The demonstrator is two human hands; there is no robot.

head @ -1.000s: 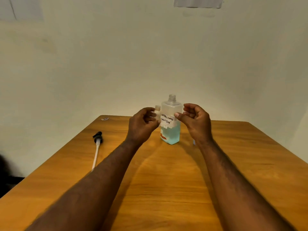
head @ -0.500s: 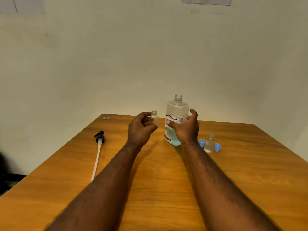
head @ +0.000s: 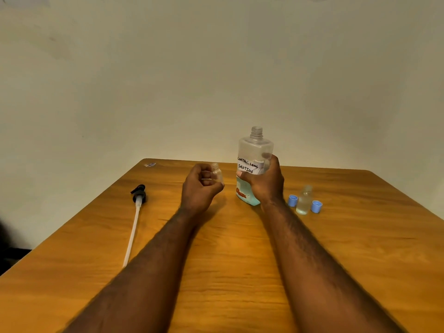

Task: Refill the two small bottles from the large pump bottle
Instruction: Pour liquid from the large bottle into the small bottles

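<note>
Near table: We look down on an orange-brown wooden table (head: 228,272). Both bare forearms reach across it from six o'clock toward twelve.
Pump: A black pump head with a long white dip tube (head: 135,212) lies flat at ten o'clock, well apart from the hands, with the head at the far end.
Left hand: Our left hand (head: 200,188) is raised at eleven o'clock. Its fingers curl round a small clear plastic bottle (head: 217,174), which is uncapped with its mouth up.
Right hand: Our right hand (head: 263,183), at one o'clock, wraps the waist of the large clear square-shouldered bottle (head: 255,150). The bottle appears to rest on the table, its threaded neck open and pale blue liquid low inside. Its handwritten label reads "contact lens solution".
Waiting bottle: At two o'clock a second small clear bottle (head: 304,200) stands uncapped between two blue plastic caps (head: 292,201), each just beside it.
Done: We judge the preparation finished, with the pump out and both caps off.
Left: Pouring into the held bottle has not begun, and both bottles need capping afterwards. We cannot tell how full either small bottle is.
Edges: The left edge runs just beyond the pump and the right edge lies well past the caps. The far edge sits close behind the large bottle, against a plain pale wall (head: 216,80).
Room: Nothing stands between the hands, so we judge a tilt toward eleven o'clock free. The caps sit near the right wrist, and a swing toward three o'clock could knock them.
</note>
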